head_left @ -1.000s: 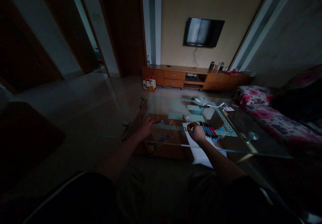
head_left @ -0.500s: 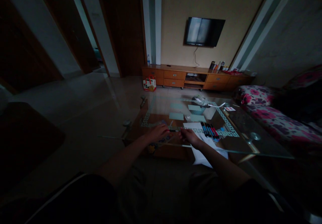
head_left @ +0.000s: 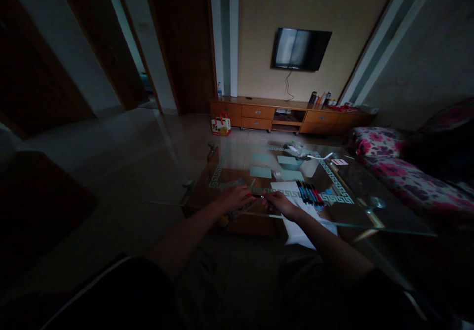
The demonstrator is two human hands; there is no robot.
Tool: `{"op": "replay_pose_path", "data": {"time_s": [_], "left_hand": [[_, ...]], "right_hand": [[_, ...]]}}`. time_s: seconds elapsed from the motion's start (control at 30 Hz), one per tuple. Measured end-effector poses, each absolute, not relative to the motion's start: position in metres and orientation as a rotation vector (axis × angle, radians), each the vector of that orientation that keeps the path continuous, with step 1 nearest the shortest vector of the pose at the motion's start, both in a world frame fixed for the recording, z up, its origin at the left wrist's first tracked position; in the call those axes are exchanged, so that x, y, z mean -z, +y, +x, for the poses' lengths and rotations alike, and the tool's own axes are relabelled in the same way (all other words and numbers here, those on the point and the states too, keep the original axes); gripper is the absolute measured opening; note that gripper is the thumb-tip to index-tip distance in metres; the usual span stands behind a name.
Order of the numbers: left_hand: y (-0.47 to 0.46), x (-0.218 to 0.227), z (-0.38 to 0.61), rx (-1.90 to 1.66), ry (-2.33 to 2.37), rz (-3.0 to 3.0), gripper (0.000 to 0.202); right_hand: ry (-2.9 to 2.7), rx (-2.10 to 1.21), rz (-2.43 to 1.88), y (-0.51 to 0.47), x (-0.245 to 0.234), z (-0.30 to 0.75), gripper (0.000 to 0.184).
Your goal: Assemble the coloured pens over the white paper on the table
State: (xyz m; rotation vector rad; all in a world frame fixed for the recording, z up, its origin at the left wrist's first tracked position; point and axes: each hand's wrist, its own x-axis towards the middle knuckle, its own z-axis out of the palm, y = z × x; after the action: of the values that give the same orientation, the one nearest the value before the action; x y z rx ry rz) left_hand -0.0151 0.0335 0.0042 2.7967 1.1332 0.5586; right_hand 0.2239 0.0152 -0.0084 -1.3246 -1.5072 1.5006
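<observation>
A thin dark pen (head_left: 257, 195) with a light tip section spans the gap between my two hands, above the near edge of the glass table (head_left: 240, 159). My left hand (head_left: 237, 197) is closed round one end of it. The fingers of my right hand (head_left: 278, 203) pinch the other end. Just right of my right hand, a row of black, blue and red pens (head_left: 310, 193) lies side by side. White paper sheets (head_left: 298, 230) lie under and beside my right forearm, partly past the table edge.
A small white object (head_left: 277, 175) and a cluttered bowl-like thing (head_left: 294, 148) are farther back on the table. A white card (head_left: 339, 161) lies at right. Beyond stand a red-handled bag (head_left: 221, 125) and a wooden TV cabinet (head_left: 259, 112); a floral sofa (head_left: 411, 169) is at right.
Both hands have come slightly lower and closer together, so less of the pen shows between them. The pens and paper on the table stay in place.
</observation>
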Motion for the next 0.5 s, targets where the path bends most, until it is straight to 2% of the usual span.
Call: {"op": "replay_pose_path", "data": {"time_s": [0.5], "left_hand": [[0.0318, -0.0072, -0.0187, -0.455, 1.078, 2.812, 0.040]], "right_hand": [[-1.445, -1.529, -1.281, 0.0095, 0.0062, 0.2201, 0.053]]}}
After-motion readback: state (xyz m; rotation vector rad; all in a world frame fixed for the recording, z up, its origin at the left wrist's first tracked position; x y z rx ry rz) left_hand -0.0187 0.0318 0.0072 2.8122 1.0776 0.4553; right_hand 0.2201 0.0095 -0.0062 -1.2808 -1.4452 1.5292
